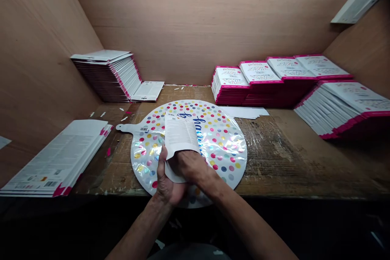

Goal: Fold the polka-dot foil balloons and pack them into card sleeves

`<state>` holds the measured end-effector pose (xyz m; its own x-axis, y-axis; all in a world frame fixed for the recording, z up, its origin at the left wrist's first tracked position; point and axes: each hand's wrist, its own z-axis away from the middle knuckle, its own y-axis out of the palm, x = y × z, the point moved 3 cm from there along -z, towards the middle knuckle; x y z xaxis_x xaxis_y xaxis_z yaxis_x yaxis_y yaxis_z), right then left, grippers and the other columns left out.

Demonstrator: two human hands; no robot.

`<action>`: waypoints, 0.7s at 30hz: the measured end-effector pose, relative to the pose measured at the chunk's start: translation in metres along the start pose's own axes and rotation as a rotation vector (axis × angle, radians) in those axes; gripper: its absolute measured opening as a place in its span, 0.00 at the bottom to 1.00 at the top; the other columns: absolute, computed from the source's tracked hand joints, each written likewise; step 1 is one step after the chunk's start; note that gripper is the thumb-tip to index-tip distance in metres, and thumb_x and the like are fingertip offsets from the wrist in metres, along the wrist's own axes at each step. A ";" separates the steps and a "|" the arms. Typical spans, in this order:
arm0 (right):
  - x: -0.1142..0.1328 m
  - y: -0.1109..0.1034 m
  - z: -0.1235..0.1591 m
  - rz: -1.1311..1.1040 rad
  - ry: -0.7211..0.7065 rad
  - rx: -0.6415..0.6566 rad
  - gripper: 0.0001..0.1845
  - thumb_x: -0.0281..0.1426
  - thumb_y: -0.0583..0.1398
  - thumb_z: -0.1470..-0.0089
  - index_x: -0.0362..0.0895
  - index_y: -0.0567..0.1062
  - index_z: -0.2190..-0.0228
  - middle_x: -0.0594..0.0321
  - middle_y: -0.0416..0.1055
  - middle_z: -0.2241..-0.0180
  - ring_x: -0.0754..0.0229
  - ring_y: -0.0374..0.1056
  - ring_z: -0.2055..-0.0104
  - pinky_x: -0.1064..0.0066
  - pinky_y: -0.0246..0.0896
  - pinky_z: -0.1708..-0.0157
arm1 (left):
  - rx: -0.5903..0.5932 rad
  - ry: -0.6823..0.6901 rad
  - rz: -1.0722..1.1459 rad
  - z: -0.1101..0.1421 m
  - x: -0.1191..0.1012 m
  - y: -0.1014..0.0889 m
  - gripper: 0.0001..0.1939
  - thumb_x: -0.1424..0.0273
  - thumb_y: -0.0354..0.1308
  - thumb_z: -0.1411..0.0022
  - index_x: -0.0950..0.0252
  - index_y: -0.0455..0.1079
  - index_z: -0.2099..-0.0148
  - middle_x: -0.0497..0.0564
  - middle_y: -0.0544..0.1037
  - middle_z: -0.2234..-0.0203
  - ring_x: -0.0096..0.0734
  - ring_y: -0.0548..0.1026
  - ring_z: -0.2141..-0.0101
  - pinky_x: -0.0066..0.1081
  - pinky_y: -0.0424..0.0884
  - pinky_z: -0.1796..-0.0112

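A white printed paper envelope (182,132) is tilted up over the middle of the table, its open end toward me. My left hand (167,183) is closed round its lower left side, thumb along the edge. Into the opening reaches my right hand (191,165); its fingers are hidden inside, so I cannot see whether they hold anything. Beneath both hands lies a flat round foil balloon (225,146), white with coloured dots and blue lettering. The balloon's tail (124,128) points left.
Stacked white-and-pink envelopes stand at back left (106,77), as do envelope piles (262,75) at back right and a pile (350,105) at far right. More envelopes (61,158) lie front left. White paper strips (243,112) lie behind the balloon. Wooden panels (195,20) enclose the cardboard-covered table (274,162).
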<state>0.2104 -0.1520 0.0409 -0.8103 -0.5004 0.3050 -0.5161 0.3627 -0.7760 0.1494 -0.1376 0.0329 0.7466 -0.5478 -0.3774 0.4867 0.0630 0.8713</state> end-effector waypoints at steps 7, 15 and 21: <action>0.022 -0.029 0.054 -0.041 -0.259 -0.047 0.20 0.20 0.51 0.41 0.32 0.70 0.49 0.46 0.74 0.50 0.49 0.66 0.43 0.57 0.66 0.45 | -0.227 -0.181 -1.002 0.020 -0.066 -0.032 0.27 0.45 0.58 0.47 0.66 0.76 0.72 0.54 0.77 0.81 0.39 0.75 0.77 0.34 0.70 0.72; -0.015 -0.062 0.070 -0.069 -0.117 -0.139 0.08 0.22 0.57 0.42 0.42 0.75 0.63 0.59 0.77 0.67 0.60 0.72 0.65 0.68 0.68 0.62 | 0.074 0.852 -2.192 -0.028 -0.060 0.007 0.17 0.63 0.48 0.33 0.63 0.74 0.52 0.56 0.79 0.53 0.44 0.74 0.50 0.40 0.69 0.50; -0.060 -0.055 0.054 0.156 -0.040 0.088 0.09 0.28 0.56 0.36 0.44 0.77 0.62 0.58 0.75 0.64 0.56 0.68 0.61 0.65 0.64 0.59 | 0.515 0.677 -2.241 -0.049 -0.012 -0.011 0.21 0.67 0.40 0.28 0.63 0.68 0.41 0.56 0.70 0.40 0.44 0.61 0.37 0.49 0.60 0.40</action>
<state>0.3027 -0.1841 0.0352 -0.8657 -0.4755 0.1563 -0.3574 0.3688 -0.8580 0.1572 -0.0909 0.0124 -0.5015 0.7760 -0.3824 0.4030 -0.1816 -0.8970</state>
